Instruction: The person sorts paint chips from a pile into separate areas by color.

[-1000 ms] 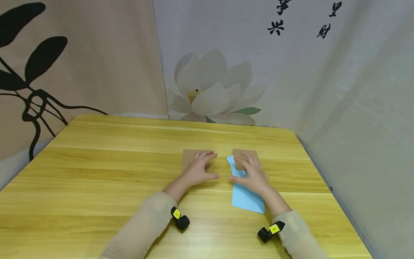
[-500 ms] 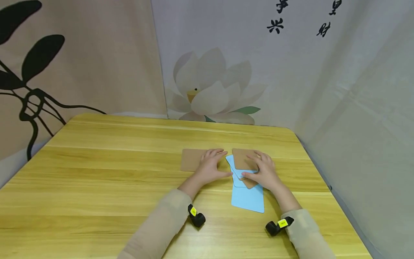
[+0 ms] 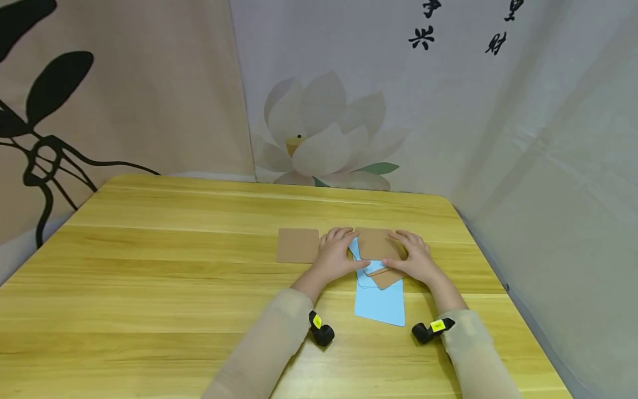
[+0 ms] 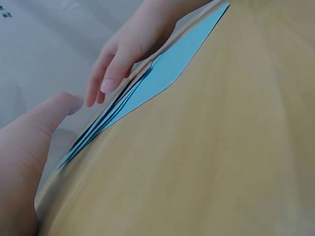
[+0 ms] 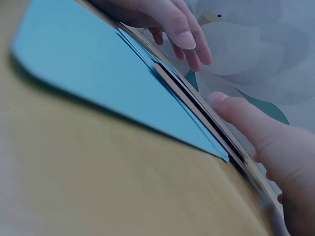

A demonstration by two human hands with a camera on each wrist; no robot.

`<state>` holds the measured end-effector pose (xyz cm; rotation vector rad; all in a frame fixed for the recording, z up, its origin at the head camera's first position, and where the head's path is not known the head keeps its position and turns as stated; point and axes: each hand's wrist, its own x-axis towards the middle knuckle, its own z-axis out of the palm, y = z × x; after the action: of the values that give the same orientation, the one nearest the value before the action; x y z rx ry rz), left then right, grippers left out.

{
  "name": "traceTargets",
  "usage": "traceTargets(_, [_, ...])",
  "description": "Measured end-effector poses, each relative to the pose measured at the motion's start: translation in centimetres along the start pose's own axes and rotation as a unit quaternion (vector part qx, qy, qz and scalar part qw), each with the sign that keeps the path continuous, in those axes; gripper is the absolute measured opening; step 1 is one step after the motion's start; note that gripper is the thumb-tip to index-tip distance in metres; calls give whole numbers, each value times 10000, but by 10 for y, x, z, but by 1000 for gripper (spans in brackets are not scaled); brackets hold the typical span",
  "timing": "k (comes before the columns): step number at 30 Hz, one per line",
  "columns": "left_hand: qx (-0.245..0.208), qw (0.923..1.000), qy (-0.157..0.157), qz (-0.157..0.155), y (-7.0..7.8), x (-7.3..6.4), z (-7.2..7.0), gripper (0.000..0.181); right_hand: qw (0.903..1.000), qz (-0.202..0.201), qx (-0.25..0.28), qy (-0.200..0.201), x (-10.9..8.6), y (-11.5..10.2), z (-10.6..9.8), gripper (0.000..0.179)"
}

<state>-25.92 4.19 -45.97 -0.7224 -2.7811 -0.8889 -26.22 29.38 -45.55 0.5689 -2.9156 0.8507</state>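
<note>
A loose pile of blue and brown cards lies on the table, with a brown card (image 3: 375,243) on top and a blue card (image 3: 380,303) sticking out toward the front. My left hand (image 3: 336,256) is at the pile's left side, thumb and fingers spread apart. On the opposite side, my right hand (image 3: 415,257) has its thumb over the lower part of the pile and its fingers by the top card's right edge. Both wrist views show thumbs apart from the fingers above the layered blue cards (image 4: 165,71) (image 5: 88,64). Neither hand grips a card.
Left of my left hand lies another brown card (image 3: 297,245), partly behind that hand. The wooden table (image 3: 164,288) reaches back to a fabric curtain (image 3: 339,55) printed with a flower. Each wrist carries a small black camera (image 3: 322,332).
My left hand has moved right to the pile, uncovering the separate brown card. My right hand has shifted right, off the middle of the pile to its right side.
</note>
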Motion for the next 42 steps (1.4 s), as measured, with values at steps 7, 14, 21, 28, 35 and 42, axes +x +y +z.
traceTargets(7, [271,9995,-45,-136,5,7,4,81,9999,21,-50,-128,4,9,-2,81])
traceTargets(14, [397,9985,-236,-301,7,12,8,84,9995,-29,-162,-253,6,12,-3,80])
traceTargets(21, [533,9973,-410,-308,6,13,8,84,9989,-158,-275,-352,7,11,-3,81])
traceTargets(28, [677,9953,-584,-375,8,14,7,83,9984,-203,-354,-400,7,10,-3,81])
traceTargets(35, [731,9949,-600,-338,7,14,8,79,9985,-258,-258,-400,7,11,-2,77])
traceTargets(42, [773,9950,-548,-301,8,14,8,72,9990,-257,-139,-325,6,11,-1,74])
